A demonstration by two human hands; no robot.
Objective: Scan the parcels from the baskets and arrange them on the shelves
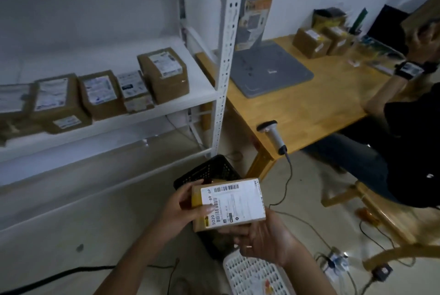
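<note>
— Parcel (228,204) labels on the shelf (195,94) row were too blurred to read, weren't they?

— Yes. The leftmost shelf parcel (12,104) ran off the frame edge, and the black basket (209,170) sat mostly hidden behind the held parcel. The white basket (250,273) was cut by the bottom edge.

— Any room to move?

— Bare shelf board lay right of the tallest shelf parcel (164,73), up to the upright post (226,56). The floor (95,235) below the shelf was open. The scanner (271,132) lay at the tabletop (309,104) corner, its cord hanging off the edge.

— And the parcel against the hands?

— It was held over the baskets, label up. The left hand (181,209) was clamped on its left end, thumb on the label; the right hand (264,240) closed under its lower right corner. A seated person (404,151) filled the right side.
</note>
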